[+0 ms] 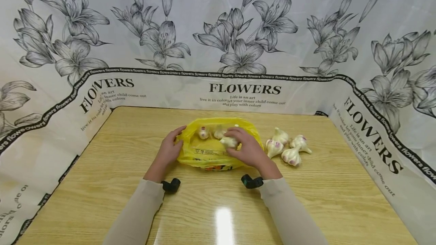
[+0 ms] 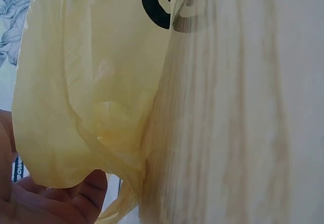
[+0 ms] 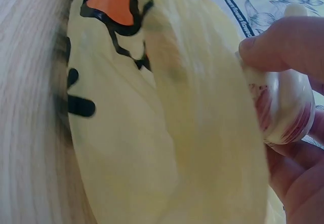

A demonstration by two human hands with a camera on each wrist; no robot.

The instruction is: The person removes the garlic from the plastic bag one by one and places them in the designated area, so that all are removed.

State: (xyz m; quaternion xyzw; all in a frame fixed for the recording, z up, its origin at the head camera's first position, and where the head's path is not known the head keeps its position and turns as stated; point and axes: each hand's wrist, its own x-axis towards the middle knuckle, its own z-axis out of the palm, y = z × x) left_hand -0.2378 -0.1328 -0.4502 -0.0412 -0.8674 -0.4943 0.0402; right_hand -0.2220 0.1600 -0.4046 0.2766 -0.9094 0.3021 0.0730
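Observation:
A yellow plastic bag point(image 1: 190, 158) lies on the table with its mouth spread open. My left hand point(image 1: 169, 147) grips the bag's left edge, the fingers curled behind the film in the left wrist view. My right hand point(image 1: 250, 148) holds a garlic bulb point(image 1: 229, 142) over the bag's opening. In the right wrist view the thumb presses on this purple-streaked bulb point(image 3: 283, 105), with fingers beneath it, beside the bag's wall point(image 3: 202, 133). Inside the bag are other bulbs, including one garlic bulb point(image 1: 203, 132) near the left and another garlic bulb point(image 1: 218, 132) by the middle.
Several garlic bulbs point(image 1: 291, 156) sit in a cluster on the wooden table point(image 1: 112, 169), just right of the bag. A white flower-printed cloth point(image 1: 163, 93) rises behind the table and along both sides.

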